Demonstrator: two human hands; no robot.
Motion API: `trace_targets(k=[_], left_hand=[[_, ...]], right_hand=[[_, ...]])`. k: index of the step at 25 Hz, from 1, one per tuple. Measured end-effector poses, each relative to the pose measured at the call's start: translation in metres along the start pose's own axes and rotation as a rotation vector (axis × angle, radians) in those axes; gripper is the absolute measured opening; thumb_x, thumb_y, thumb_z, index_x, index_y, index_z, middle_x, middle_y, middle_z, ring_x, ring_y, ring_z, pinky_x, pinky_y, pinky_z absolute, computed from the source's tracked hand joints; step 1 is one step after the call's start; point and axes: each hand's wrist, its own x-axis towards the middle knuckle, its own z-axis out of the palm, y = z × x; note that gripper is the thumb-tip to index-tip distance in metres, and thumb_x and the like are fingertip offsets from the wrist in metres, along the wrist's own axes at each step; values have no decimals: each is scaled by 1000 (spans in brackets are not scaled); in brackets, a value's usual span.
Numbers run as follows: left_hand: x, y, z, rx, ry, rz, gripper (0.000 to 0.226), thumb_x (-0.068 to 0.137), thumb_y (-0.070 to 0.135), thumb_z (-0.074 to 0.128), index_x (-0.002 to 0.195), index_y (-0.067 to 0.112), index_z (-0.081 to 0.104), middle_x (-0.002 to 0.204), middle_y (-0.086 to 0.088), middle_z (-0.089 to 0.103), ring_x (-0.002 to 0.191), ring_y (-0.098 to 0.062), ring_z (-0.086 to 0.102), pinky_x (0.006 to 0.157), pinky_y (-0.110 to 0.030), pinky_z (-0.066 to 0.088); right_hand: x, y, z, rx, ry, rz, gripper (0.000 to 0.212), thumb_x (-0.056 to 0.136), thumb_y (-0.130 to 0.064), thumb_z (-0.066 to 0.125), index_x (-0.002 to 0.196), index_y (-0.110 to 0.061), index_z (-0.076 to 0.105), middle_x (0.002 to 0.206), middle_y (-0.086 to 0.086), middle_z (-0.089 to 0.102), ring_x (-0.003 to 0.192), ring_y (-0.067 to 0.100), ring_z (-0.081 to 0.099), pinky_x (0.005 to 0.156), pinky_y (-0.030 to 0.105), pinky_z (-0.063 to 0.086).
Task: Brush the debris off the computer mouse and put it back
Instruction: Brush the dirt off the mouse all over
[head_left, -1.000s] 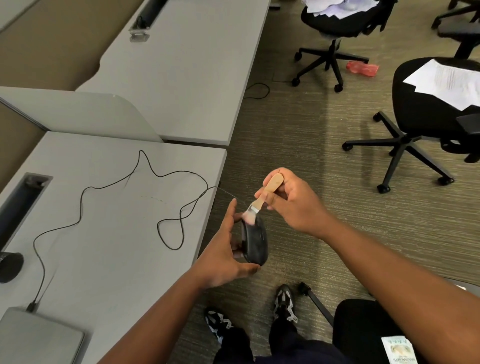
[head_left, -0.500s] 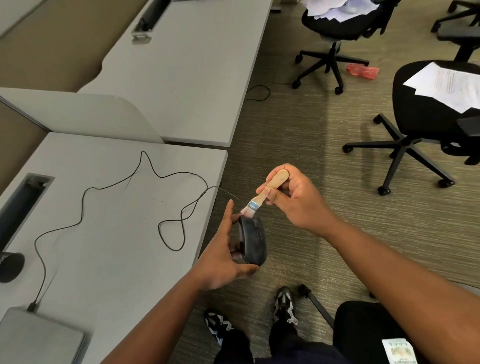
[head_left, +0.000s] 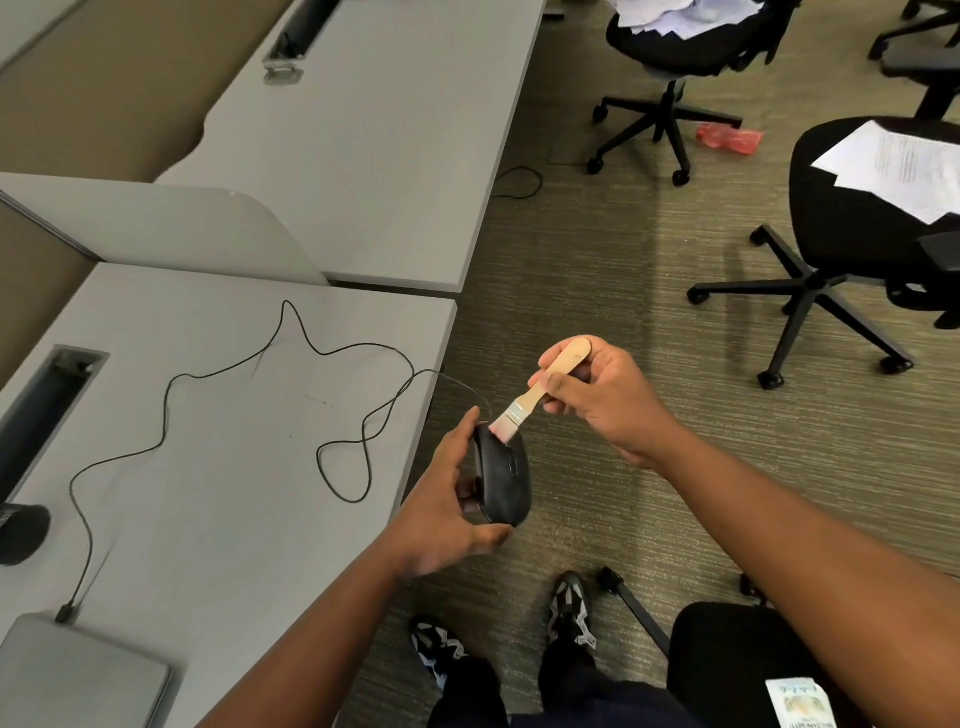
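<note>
Gripping the black mouse (head_left: 503, 478) off the desk's edge, above the carpet, the left hand (head_left: 447, 512) curls its thumb under the near end and its fingers behind the far side. The right hand (head_left: 605, 397) pinches the wooden handle of a small brush (head_left: 535, 396), whose pale bristles touch the mouse's front end. The mouse's thin cable (head_left: 291, 384) trails in loops across the grey desk (head_left: 218, 467) to a laptop (head_left: 78, 675).

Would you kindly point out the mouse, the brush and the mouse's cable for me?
mouse (head_left: 506, 478): head view, on its black top shell.
brush (head_left: 558, 366): head view, on its wooden handle.
cable (head_left: 171, 389): head view, on a stretch lying on the desk.
</note>
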Motion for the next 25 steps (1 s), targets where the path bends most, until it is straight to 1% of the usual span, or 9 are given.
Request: trace_targets(k=[3, 5, 7, 10, 13, 15, 19, 22, 25], left_hand=[[1, -1, -1, -2, 6, 14, 129, 70, 9, 93, 160, 56, 13, 164, 19, 28, 133, -19, 61, 95, -34, 61], [2, -1, -1, -18, 2, 16, 129, 70, 7, 93, 160, 53, 14, 163, 19, 29, 132, -18, 62, 94, -34, 61], [3, 0, -1, -15, 0, 1, 128, 70, 5, 92, 161, 51, 14, 161, 16, 32, 129, -16, 64, 92, -35, 62], [3, -1, -1, -9, -5, -18, 127, 72, 1, 91, 161, 48, 14, 154, 14, 42, 123, -10, 67, 93, -37, 62], [3, -2, -2, -13, -10, -26, 128, 73, -2, 90, 162, 47, 13, 159, 13, 37, 124, -11, 66, 90, -33, 62], [3, -2, -3, -14, -13, -33, 129, 73, 1, 90, 162, 50, 10, 165, 12, 31, 130, -15, 63, 93, -33, 62], [3, -1, -5, -6, -28, -41, 130, 75, 0, 89, 164, 44, 6, 168, 13, 18, 142, -19, 50, 97, -27, 59], [3, -3, -6, -19, -32, -52, 130, 75, 0, 88, 165, 40, 4, 168, 16, 14, 142, -16, 45, 98, -24, 57], [7, -5, -7, -39, -12, -64, 129, 74, 3, 90, 164, 40, 6, 168, 13, 17, 140, -17, 49, 100, -28, 58]], right_hand=[[4, 4, 0, -82, 59, 1, 14, 96, 0, 66, 101, -13, 66, 101, 17, 76, 82, 17, 70, 78, 33, 59], [3, 5, -2, 19, 83, 16, 13, 97, 0, 66, 103, -12, 66, 100, 15, 76, 82, 17, 72, 76, 30, 61], [0, 4, -3, 121, 40, 62, 12, 97, 0, 66, 105, -10, 66, 95, 14, 74, 78, 16, 72, 75, 27, 61], [2, 9, -3, -46, 82, 32, 12, 97, -1, 67, 102, -12, 68, 93, 9, 72, 78, 14, 72, 73, 25, 59], [3, 9, -3, -15, 134, 24, 13, 97, -1, 67, 101, -13, 69, 94, 10, 72, 82, 17, 72, 77, 28, 60], [-1, 8, -3, 99, 69, 87, 12, 97, 0, 65, 102, -10, 70, 95, 12, 72, 82, 18, 72, 78, 28, 61], [1, 12, -5, -59, 52, 111, 12, 98, -1, 65, 103, -9, 71, 95, 15, 72, 81, 17, 71, 75, 27, 60], [0, 11, -6, 4, 66, 124, 10, 98, -2, 64, 105, -7, 69, 92, 14, 73, 80, 20, 72, 76, 30, 62], [-7, 7, -3, 0, -53, 137, 6, 98, -8, 66, 104, -7, 66, 80, 12, 73, 69, 19, 70, 63, 28, 60]])
